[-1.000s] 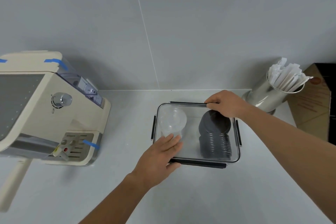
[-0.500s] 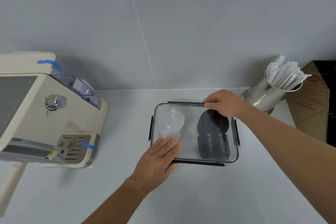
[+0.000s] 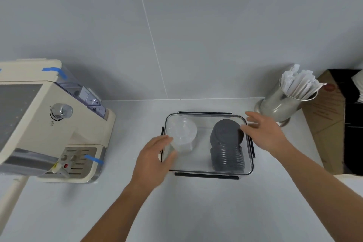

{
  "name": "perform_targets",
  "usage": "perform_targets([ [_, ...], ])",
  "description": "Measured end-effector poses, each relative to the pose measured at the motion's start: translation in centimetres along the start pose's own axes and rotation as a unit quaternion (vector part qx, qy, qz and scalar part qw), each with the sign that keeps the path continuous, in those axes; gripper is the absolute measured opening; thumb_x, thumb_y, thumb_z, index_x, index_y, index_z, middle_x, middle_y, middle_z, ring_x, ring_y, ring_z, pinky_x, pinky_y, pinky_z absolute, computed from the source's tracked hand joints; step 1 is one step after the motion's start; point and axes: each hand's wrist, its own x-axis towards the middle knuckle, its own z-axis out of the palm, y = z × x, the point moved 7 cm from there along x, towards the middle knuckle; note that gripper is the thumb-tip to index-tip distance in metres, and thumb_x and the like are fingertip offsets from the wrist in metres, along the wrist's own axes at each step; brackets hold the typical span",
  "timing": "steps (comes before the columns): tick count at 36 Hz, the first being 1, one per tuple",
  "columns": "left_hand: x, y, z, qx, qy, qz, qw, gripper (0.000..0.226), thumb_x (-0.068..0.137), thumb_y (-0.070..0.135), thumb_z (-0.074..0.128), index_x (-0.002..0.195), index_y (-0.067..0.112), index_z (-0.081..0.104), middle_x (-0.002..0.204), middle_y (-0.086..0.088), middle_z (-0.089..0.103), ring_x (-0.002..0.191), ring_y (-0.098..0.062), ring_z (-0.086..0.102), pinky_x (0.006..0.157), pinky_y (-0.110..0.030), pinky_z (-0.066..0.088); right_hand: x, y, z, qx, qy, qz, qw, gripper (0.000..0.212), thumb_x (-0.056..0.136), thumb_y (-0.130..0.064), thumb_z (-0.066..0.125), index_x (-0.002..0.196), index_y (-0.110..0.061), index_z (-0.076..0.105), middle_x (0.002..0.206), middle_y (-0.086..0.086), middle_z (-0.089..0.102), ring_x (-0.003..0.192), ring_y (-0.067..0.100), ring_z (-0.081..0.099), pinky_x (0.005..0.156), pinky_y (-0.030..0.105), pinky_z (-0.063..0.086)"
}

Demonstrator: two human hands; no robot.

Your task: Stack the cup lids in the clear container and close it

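The clear container (image 3: pixel 206 167) sits on the counter with its clear cover on and black clasps along its four sides. Inside, a stack of clear lids (image 3: pixel 183 133) stands at the left and a leaning stack of dark grey lids (image 3: pixel 225 147) at the right. My left hand (image 3: pixel 155 157) is over the container's left edge, fingers spread, blurred with motion. My right hand (image 3: pixel 263 133) hovers at the right edge near the back corner, fingers apart. Neither hand holds anything.
A cream coffee machine (image 3: pixel 49 124) with blue tape fills the left of the counter. A steel cup of wrapped straws (image 3: pixel 284 102) stands at the back right, and a brown and black box (image 3: pixel 337 124) is at the far right. A tiled wall is behind.
My left hand slid from the front-left corner to the left side. My right hand left the back edge and moved to the right side, opening its fingers.
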Motion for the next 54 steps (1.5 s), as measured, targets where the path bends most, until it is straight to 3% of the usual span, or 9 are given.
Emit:
perform_targets([
  [6,1.6,-4.3,0.3,-0.096,-0.004,-0.248,0.964,0.047,0.086,0.03,0.071,0.13,0.02,0.061,0.115,0.014,0.057,0.099,-0.009,0.059,0.088,-0.022,0.042,-2.7,3.8,0.3,0.095,-0.008,0.094,0.991,0.049,0.079,-0.026,0.073,0.126,-0.027,0.06,0.109,-0.003,0.072,0.094,0.022,0.069,0.094,0.047,0.054],
  [9,1.8,-4.7,0.9,-0.16,-0.017,-0.299,0.941,0.027,0.082,0.029,0.071,0.109,0.031,0.071,0.105,0.011,0.073,0.091,-0.009,0.068,0.084,-0.026,0.049,-3.2,4.0,0.9,0.123,-0.025,0.092,0.988,0.028,0.078,-0.016,0.069,0.101,-0.032,0.069,0.087,-0.004,0.078,0.084,0.032,0.072,0.086,0.052,0.057],
  [13,1.9,-4.0,1.0,-0.184,-0.004,-0.291,0.939,0.021,0.076,0.022,0.065,0.073,0.041,0.075,0.077,0.013,0.076,0.076,-0.012,0.069,0.076,-0.031,0.054,-3.2,3.6,1.0,0.124,-0.015,0.087,0.988,0.029,0.08,-0.008,0.066,0.095,-0.032,0.07,0.081,-0.007,0.078,0.08,0.028,0.072,0.079,0.047,0.06],
  [28,2.0,-4.4,-0.2,-0.208,0.02,-0.305,0.929,0.029,0.077,0.021,0.066,0.065,0.047,0.073,0.075,0.015,0.076,0.078,-0.015,0.071,0.076,-0.032,0.056,-3.1,1.4,1.8,0.109,-0.007,0.074,0.991,0.027,0.082,-0.009,0.067,0.087,-0.035,0.071,0.08,-0.009,0.078,0.077,0.023,0.073,0.077,0.044,0.061],
  [39,1.8,-4.2,-0.1,-0.211,-0.008,-0.311,0.927,0.014,0.081,0.023,0.064,0.087,0.016,0.074,0.083,-0.002,0.075,0.077,-0.02,0.065,0.073,-0.03,0.048,-5.0,-0.2,1.4,0.105,-0.018,0.055,0.993,0.016,0.08,-0.021,0.063,0.079,-0.031,0.076,0.083,0.002,0.076,0.071,0.02,0.063,0.077,0.042,0.056],
  [44,1.3,-3.9,-1.4,-0.203,-0.002,-0.334,0.92,0.051,0.08,0.029,0.068,0.129,0.016,0.061,0.112,0.003,0.069,0.107,-0.02,0.064,0.102,-0.037,0.047,-6.7,-1.1,-0.1,0.148,-0.006,0.055,0.987,0.018,0.08,-0.016,0.067,0.073,-0.031,0.074,0.07,-0.001,0.071,0.089,0.039,0.065,0.098,0.051,0.049],
  [47,1.1,-3.1,-2.7,-0.208,0.012,-0.316,0.926,0.048,0.081,0.028,0.067,0.128,0.017,0.063,0.106,0.007,0.067,0.101,-0.017,0.065,0.096,-0.034,0.049,-7.7,-2.2,-0.9,0.171,-0.001,0.042,0.984,0.01,0.08,-0.019,0.067,0.077,-0.025,0.075,0.087,-0.006,0.07,0.087,0.027,0.066,0.096,0.037,0.05],
  [50,1.1,-1.7,-4.3,-0.21,0.034,-0.272,0.938,0.041,0.084,0.028,0.068,0.124,0.018,0.065,0.104,0.008,0.066,0.099,-0.012,0.062,0.081,-0.022,0.044,-8.9,-4.0,-2.1,0.202,0.013,0.004,0.979,0.025,0.085,-0.017,0.067,0.11,-0.02,0.071,0.109,-0.004,0.07,0.106,0.018,0.064,0.105,0.041,0.045],
  [54,1.5,1.2,-7.0,-0.19,0.069,-0.179,0.963,0.035,0.088,0.025,0.066,0.122,0.018,0.067,0.111,0.006,0.067,0.107,-0.011,0.063,0.088,-0.019,0.041,-11.5,-7.8,-4.2,0.271,0.0,-0.054,0.961,0.017,0.087,-0.008,0.066,0.091,-0.023,0.074,0.105,-0.001,0.072,0.104,0.015,0.065,0.101,0.038,0.048],
])
